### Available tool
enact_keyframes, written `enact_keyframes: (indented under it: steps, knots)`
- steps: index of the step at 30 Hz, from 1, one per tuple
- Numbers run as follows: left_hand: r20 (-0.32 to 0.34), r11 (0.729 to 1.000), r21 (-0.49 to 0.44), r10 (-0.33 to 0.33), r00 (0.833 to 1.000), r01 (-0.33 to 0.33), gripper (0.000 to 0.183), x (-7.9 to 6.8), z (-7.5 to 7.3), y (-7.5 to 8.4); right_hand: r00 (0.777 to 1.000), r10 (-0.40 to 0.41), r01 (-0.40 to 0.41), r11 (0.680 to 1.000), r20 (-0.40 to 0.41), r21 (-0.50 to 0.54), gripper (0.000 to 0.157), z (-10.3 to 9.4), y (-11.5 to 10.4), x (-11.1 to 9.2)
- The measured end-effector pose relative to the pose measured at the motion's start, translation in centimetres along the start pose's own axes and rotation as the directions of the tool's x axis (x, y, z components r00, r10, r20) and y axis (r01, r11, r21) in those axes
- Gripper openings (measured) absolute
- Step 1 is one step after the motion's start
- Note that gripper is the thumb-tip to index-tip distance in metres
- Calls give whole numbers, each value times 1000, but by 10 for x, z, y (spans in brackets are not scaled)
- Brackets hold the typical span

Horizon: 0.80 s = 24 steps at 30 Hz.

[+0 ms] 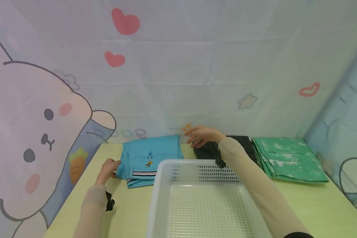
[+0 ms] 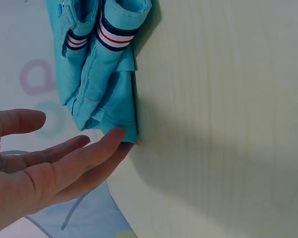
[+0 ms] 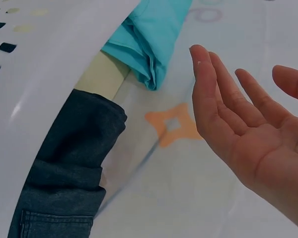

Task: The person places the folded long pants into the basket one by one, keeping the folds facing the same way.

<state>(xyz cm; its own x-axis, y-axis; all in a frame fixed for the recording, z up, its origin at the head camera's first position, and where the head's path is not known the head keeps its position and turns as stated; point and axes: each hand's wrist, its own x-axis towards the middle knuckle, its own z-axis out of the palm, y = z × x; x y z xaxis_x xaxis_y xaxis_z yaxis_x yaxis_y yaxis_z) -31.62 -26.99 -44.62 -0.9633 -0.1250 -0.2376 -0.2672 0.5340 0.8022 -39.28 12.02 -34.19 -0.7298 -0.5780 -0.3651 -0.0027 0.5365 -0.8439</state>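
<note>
I've got a pale printed fabric curtain [image 1: 178, 66] rising behind the white perforated plastic basket [image 1: 163, 191], and a pale yellow wood-grain table [image 1: 321, 208] spreading out under it on both sides. Beyond the basket's far right corner, there's a folded green garment with white patches [image 1: 294, 160]. Over past its far left corner sits a folded sky-blue cotton garment [image 1: 150, 155], its near edge partly behind the rim. And straight beyond the basket's far rim, a folded dark blue-black denim garment [image 1: 246, 146], with the person's right forearm crossing over it.

Now the hands! My feed has the left hand [image 1: 107, 169] out to the left of the basket, fingers extended, thumb spread well away from them — fingertips right at the outer edge of the blue garment, apparently touching it. The right hand [image 1: 204, 135] hangs in the air past the basket's far rim, between the blue and dark garments, fingers loosely bent, thumb apart.

Down to details on the blue garment beyond the basket — striped trim [image 1: 144, 173], then a small embroidered figure [image 1: 149, 163].
</note>
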Motion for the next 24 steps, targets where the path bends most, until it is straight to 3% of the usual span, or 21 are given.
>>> enact_keyframes:
  steps: [9, 13, 19, 24]
  knots:
    - [8, 1000, 20, 11, 1000, -11, 50, 3, 3, 2, 999, 37, -39, 991, 17, 127, 44, 5, -1, 15]
    - [15, 1000, 19, 6, 1000, -7, 49, 3, 5, 3, 995, 97, -98, 975, 11, 199, 46, 10, -2, 20]
    - [22, 1000, 19, 10, 1000, -10, 51, 3, 7, 5, 972, 236, -224, 887, 21, 404, 51, 15, -3, 26]
    - [34, 1000, 16, 19, 999, -19, 49, 2, 9, 8, 962, 261, -266, 843, 77, 468, 53, 21, 0, 31]
